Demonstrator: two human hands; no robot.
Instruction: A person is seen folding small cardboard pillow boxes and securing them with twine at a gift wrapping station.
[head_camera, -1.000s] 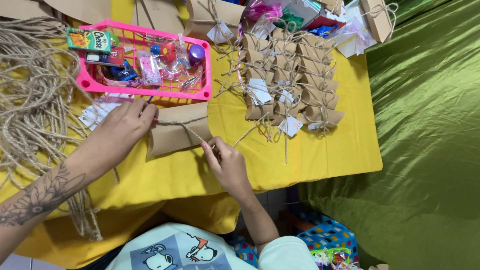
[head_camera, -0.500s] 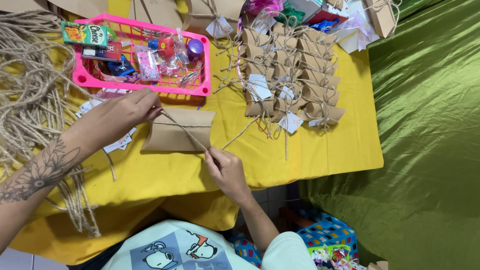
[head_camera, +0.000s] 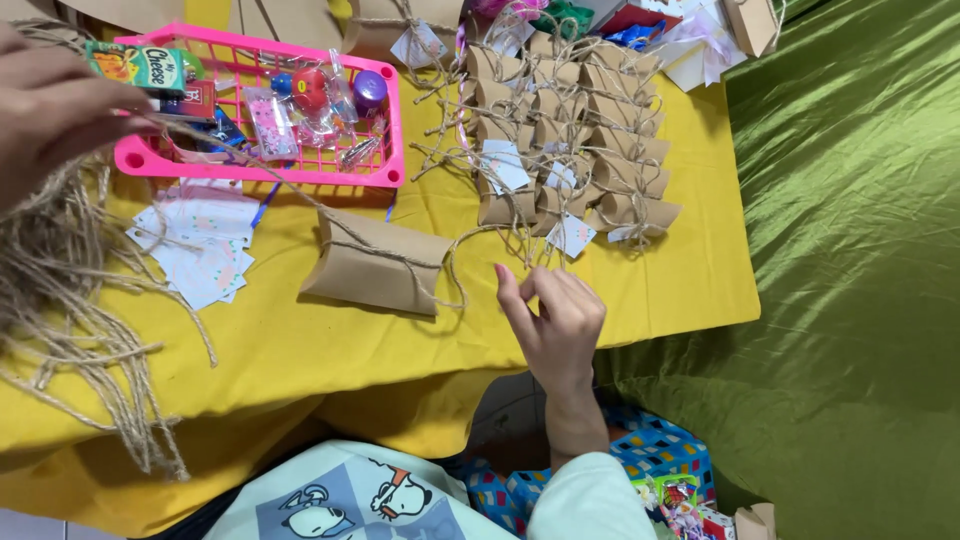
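A brown pillow-shaped paper box (head_camera: 378, 262) lies on the yellow tablecloth (head_camera: 300, 350) with a jute twine strand (head_camera: 250, 165) wrapped around it. My left hand (head_camera: 45, 110), blurred at the upper left, pinches that strand and holds it taut over the pink basket (head_camera: 265, 170). My right hand (head_camera: 555, 320) hovers just right of the box with its fingers loosely curled and index finger raised. The twine's slack loose end (head_camera: 462, 285) curls beside the fingertips, and I see nothing gripped there.
The pink basket holds small sweets and toys. A bundle of loose jute strands (head_camera: 70, 300) hangs over the table's left edge. White paper tags (head_camera: 200, 250) lie by the box. Several tied brown boxes (head_camera: 570, 140) stand in rows behind. Green cloth (head_camera: 850, 300) lies to the right.
My left hand has pulled the twine up and away to the far upper left. My right hand has let the other end go slack. The view now sits closer to the table.
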